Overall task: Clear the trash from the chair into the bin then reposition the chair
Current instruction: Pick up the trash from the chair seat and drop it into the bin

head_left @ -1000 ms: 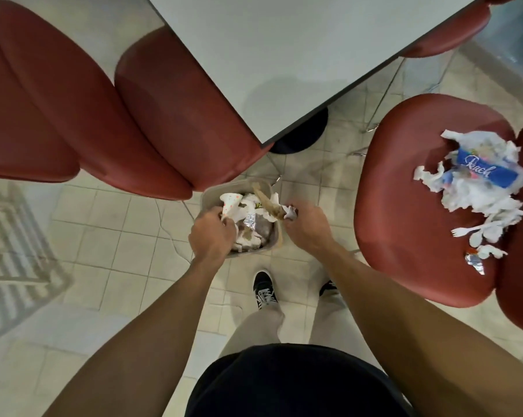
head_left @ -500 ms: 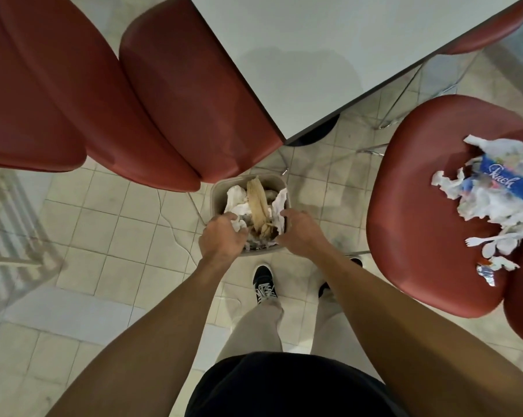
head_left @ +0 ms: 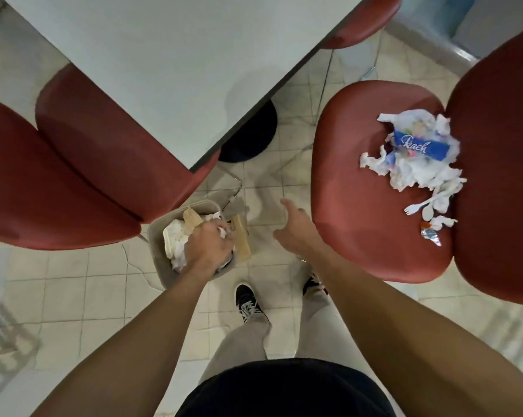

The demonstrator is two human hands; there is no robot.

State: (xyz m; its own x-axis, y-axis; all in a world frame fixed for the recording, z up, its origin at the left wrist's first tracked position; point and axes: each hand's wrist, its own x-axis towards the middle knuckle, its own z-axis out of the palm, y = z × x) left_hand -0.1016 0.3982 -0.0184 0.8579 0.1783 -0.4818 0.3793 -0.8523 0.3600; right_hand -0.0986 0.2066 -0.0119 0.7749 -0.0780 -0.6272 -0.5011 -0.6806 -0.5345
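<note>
A small grey bin (head_left: 156, 236) stands on the floor, stuffed with white paper and brown scraps. My left hand (head_left: 207, 246) is inside its mouth, fingers curled on crumpled white paper. My right hand (head_left: 293, 228) hangs open above the floor between the bin and the red chair (head_left: 368, 224) on the right. A trash pile (head_left: 416, 159) lies at the back of that chair's seat: crumpled white tissue and a blue packet. A white plastic fork (head_left: 419, 207), a spoon and a foil scrap (head_left: 431, 235) lie at its near end.
A white table (head_left: 169, 64) fills the top centre, its black round base (head_left: 248, 139) behind the bin. Two more red chairs (head_left: 82, 170) are tucked under it at the left, one overhanging the bin. A metal chair leg (head_left: 234, 188) passes over the bin's rim. Tiled floor and my two feet lie below.
My right hand has let go of the bin's trash and lifted away to the right, opening. My left hand stays pressed into the bin. The view has shifted, showing more of the right chair.
</note>
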